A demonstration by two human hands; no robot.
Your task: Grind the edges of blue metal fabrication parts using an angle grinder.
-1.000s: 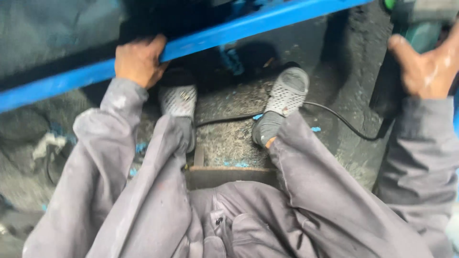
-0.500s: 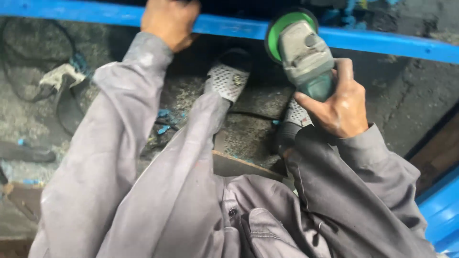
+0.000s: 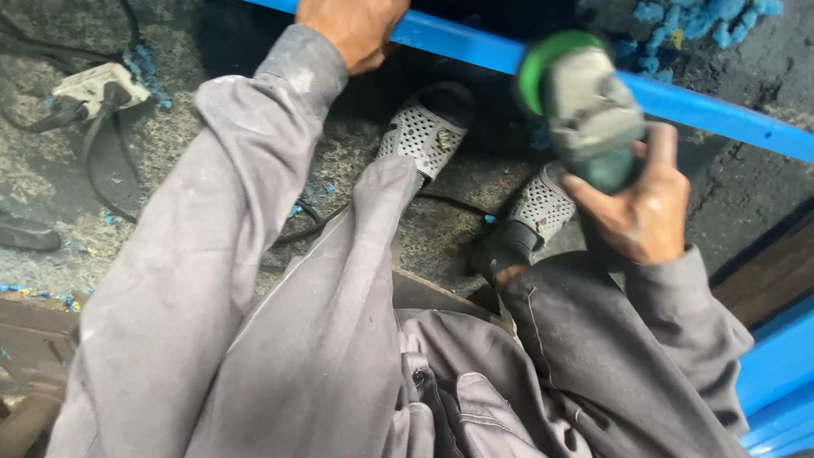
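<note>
While left hand [image 3: 354, 30] clamps blue bar [image 3: 475, 47] to steady it, right hand [image 3: 638, 203] grips grinder [image 3: 585, 106] tight, disc aimed at bar.

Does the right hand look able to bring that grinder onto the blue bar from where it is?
Probably yes. The right hand grips the grinder, whose head already overlaps the blue bar with nothing between them. The left hand holds the bar farther along.
</note>
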